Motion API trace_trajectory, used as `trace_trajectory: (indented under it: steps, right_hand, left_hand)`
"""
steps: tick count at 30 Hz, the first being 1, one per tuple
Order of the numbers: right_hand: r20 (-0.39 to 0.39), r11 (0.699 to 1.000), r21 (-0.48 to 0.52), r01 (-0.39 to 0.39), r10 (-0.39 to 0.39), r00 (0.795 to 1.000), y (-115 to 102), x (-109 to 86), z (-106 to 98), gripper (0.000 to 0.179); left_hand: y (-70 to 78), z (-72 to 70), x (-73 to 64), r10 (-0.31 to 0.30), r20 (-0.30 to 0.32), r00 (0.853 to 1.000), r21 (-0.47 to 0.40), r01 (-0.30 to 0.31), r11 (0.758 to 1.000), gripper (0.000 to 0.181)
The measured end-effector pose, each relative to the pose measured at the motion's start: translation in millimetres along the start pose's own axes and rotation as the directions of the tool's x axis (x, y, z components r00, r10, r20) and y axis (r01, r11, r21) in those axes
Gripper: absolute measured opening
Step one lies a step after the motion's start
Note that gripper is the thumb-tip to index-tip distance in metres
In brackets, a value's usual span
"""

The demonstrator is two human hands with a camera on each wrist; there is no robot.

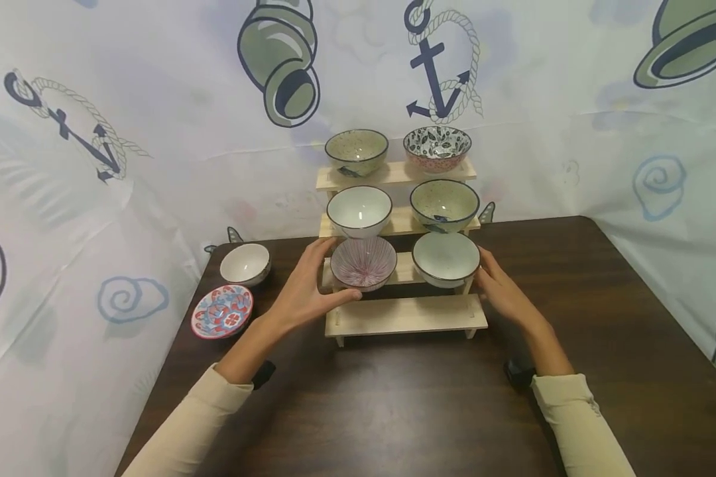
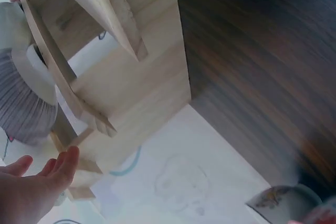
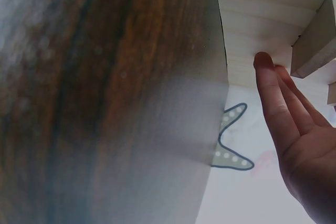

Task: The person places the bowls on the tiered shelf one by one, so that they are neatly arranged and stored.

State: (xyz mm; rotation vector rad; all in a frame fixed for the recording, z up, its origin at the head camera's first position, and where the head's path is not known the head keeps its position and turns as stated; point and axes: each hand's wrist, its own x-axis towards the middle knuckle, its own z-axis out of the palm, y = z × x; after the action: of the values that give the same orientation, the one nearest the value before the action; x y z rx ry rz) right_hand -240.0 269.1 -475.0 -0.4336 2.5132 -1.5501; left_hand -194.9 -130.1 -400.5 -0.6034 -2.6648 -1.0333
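Note:
A stepped wooden rack [image 1: 406, 317] stands on the dark table with bowls on its upper three steps. My left hand [image 1: 303, 291] is at the rack's left side, thumb stretched in front of the purple-striped bowl [image 1: 364, 264]. In the left wrist view its fingers [image 2: 65, 169] are extended near the rack's side. At the opposite end my right hand [image 1: 506, 291] has its fingers beside the white dark-rimmed bowl [image 1: 446, 257]. The right wrist view shows those fingers [image 3: 275, 103] straight, fingertips right at the rack's side panel [image 3: 262, 19].
Higher on the rack sit a white bowl [image 1: 360, 211], two speckled green bowls [image 1: 444, 202] and a leaf-patterned bowl [image 1: 437, 149]. Left of the rack, a small white bowl [image 1: 246, 264] and a red-and-blue patterned dish [image 1: 223, 311] lie on the table [image 1: 394, 411]. A printed cloth [image 1: 173, 119] hangs behind.

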Motion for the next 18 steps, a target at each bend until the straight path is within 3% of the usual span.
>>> trace_trajectory:
  steps: [5, 18]
  right_hand:
    - [0.017, 1.000, -0.011, -0.019, 0.019, 1.000, -3.4, -6.1, 4.4, 0.064]
    - [0.027, 0.999, -0.024, -0.045, 0.046, 0.999, -15.0, -10.5, 5.3, 0.067]
  left_hand:
    - [-4.6, -14.9, -10.7, -0.052, 0.022, 0.998, 0.044, 0.051, 0.998, 0.108]
    - [-4.9, -49.9, -35.3, -0.102, 0.027, 0.994, 0.100, 0.098, 0.990, 0.108]
